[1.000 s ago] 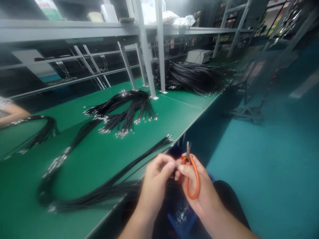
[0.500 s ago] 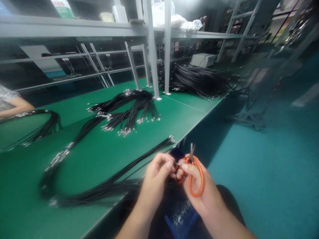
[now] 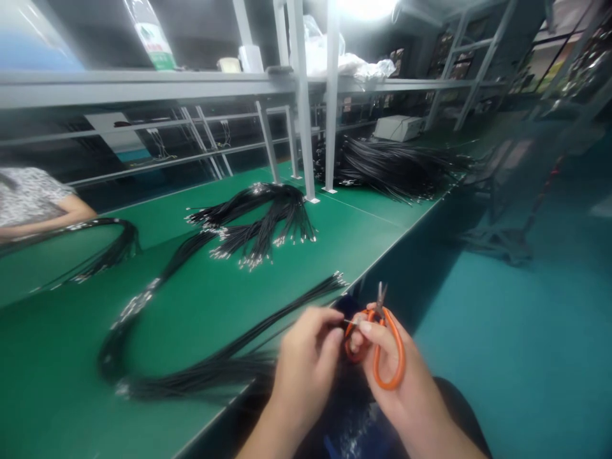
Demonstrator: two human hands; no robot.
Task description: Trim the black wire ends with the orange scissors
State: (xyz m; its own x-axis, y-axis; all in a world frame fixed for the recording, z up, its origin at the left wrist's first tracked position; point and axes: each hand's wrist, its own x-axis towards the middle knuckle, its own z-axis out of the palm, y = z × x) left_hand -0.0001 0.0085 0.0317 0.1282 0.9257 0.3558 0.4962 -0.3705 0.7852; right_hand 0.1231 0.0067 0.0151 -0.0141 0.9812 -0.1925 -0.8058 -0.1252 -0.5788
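My right hand (image 3: 389, 357) is closed around orange-handled scissors (image 3: 395, 366), their blades pointing up and away from me. Its thumb and forefinger also pinch a thin, pale cable end (image 3: 352, 322). Close on the left, my left hand (image 3: 306, 360) has its fingers closed at the other side of that cable end; the fingers partly hide what they grip. Both hands are just off the table's front edge. Beside them a long bundle of black cables (image 3: 191, 376) curves over the green table, its near part hidden behind my left hand.
On the green table (image 3: 229, 306) lie a fanned cable bundle (image 3: 258, 217) and a large cable pile (image 3: 392, 166) farther back. Metal posts (image 3: 331, 115) carry a shelf with a bottle (image 3: 153, 41). Another person's arm (image 3: 71, 213) rests at left, near a looped bundle (image 3: 115, 236).
The view has shifted, so the scene sits farther right and lower. My left fingers have drawn slightly apart from my right hand, showing more of the thin cable end. The scissors stay in my right hand.
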